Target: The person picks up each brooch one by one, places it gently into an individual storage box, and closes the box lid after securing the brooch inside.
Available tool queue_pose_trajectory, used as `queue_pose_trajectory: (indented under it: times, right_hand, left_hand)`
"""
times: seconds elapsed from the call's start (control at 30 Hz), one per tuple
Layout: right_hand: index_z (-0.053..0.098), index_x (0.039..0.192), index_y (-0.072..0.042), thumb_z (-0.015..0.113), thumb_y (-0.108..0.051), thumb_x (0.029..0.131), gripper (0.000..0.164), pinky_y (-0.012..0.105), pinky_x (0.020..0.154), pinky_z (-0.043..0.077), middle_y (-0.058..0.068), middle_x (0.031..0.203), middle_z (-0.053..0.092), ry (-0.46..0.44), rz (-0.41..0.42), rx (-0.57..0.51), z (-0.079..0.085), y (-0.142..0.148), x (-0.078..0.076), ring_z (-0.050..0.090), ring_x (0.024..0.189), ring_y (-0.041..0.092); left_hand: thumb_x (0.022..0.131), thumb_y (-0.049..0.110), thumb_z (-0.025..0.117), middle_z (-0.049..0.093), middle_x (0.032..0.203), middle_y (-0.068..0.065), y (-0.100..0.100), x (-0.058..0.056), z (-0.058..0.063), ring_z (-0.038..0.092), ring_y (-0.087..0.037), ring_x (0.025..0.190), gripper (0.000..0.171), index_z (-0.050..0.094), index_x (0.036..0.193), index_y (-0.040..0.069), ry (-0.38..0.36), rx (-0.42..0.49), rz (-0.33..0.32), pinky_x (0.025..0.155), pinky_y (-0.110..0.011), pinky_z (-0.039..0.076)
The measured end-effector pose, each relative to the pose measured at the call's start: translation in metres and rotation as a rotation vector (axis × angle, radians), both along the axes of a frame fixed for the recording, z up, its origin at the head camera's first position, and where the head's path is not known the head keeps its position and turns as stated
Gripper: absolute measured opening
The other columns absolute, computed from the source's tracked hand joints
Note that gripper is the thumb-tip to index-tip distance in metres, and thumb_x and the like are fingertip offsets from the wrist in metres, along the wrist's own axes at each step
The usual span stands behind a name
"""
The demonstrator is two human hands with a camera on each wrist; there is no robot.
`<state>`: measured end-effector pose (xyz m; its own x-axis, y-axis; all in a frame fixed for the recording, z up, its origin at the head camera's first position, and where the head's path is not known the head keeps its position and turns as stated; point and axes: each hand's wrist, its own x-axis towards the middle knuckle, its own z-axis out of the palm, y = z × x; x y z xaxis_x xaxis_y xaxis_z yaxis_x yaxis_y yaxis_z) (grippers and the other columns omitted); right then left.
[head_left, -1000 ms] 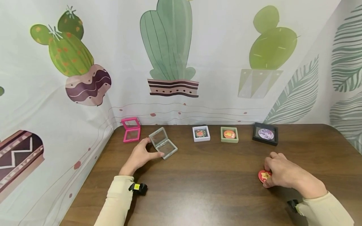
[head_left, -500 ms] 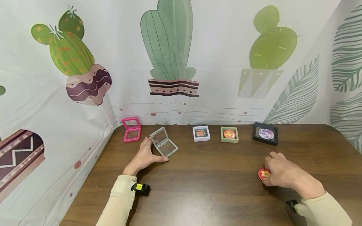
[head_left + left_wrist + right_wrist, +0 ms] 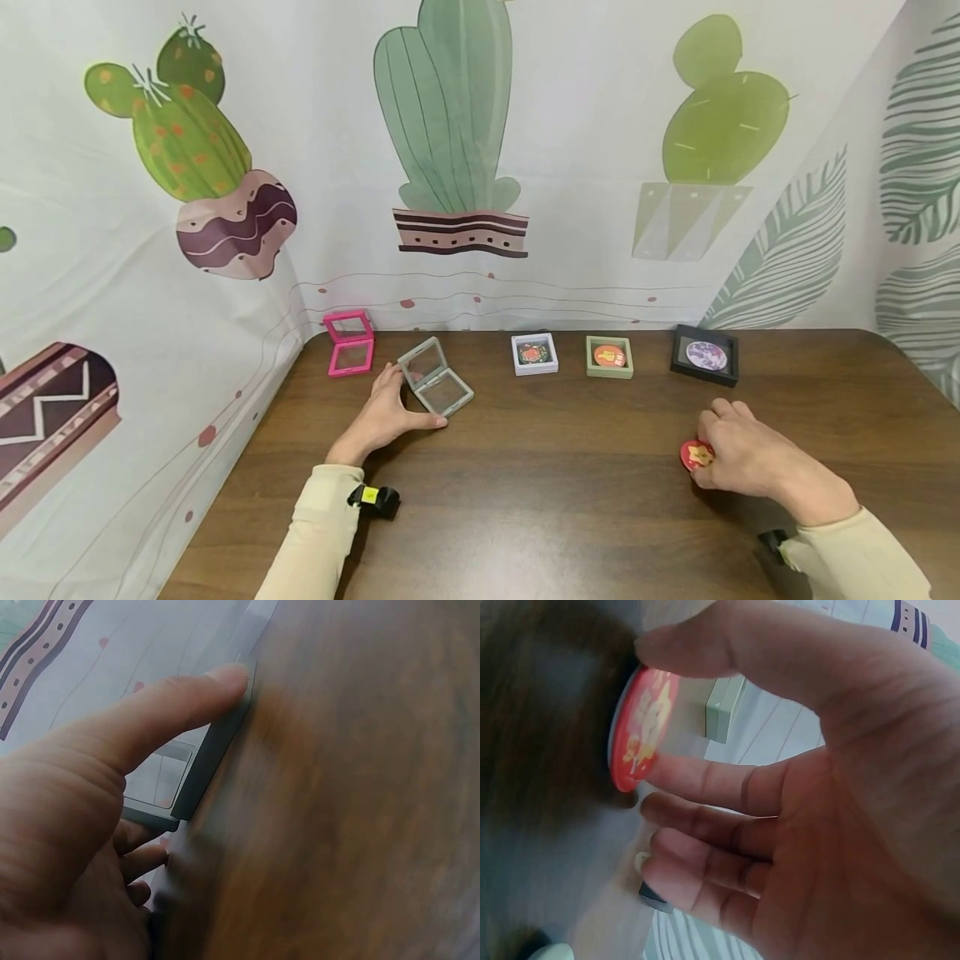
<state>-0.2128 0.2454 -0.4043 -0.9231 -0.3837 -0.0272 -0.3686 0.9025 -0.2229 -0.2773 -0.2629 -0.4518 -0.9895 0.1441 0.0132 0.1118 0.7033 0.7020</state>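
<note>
A grey hinged display case (image 3: 435, 379) with clear windows stands opened out on the table at left centre. My left hand (image 3: 378, 418) holds it from its left: in the left wrist view the thumb (image 3: 202, 694) lies along its edge, and the fingers reach behind it, partly hidden. At the right, my right hand (image 3: 746, 454) pinches a round red badge (image 3: 697, 456) with a yellow star design by its rim. In the right wrist view the thumb and index finger are at opposite sides of the badge (image 3: 643, 727), which is tilted close to the tabletop.
Along the back edge of the wooden table (image 3: 540, 508) are a pink opened case (image 3: 351, 357), a white case (image 3: 535, 355), a green case (image 3: 609, 357) and a black case (image 3: 703, 356). The last three hold round badges. A cactus-print cloth (image 3: 585, 283) hangs behind.
The grey case and my left hand have shifted slightly right, the thumb now along the near edge. My right hand has drifted a little left with the red badge.
</note>
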Motion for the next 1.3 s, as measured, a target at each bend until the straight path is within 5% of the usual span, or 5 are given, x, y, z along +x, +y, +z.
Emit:
queue_pose_trajectory:
  times: [0.7,1.3]
  right_hand:
    - [0.062,0.095,-0.006,0.091,-0.026,0.073,0.042,0.047,0.080,0.052,0.008,0.105,0.055,0.203,0.052,-0.199,-0.002,-0.020,-0.012,0.050,0.096,0.029]
    - [0.064,0.098,-0.005,0.090,-0.025,0.076,0.040,0.044,0.080,0.052,0.010,0.112,0.057,0.235,0.055,-0.258,0.003,-0.048,-0.026,0.050,0.101,0.029]
  left_hand:
    - [0.071,0.041,0.099,0.037,0.162,-0.028,0.004,0.001,0.000,0.002,-0.047,0.160,0.087,0.059,0.136,-0.001,0.023,-0.010,0.001,0.126,-0.065,0.007]
    - [0.069,0.038,0.101,0.039,0.161,-0.028,0.015,0.001,0.001,0.001,-0.048,0.159,0.086,0.062,0.133,-0.005,0.058,-0.009,-0.012,0.126,-0.066,0.006]
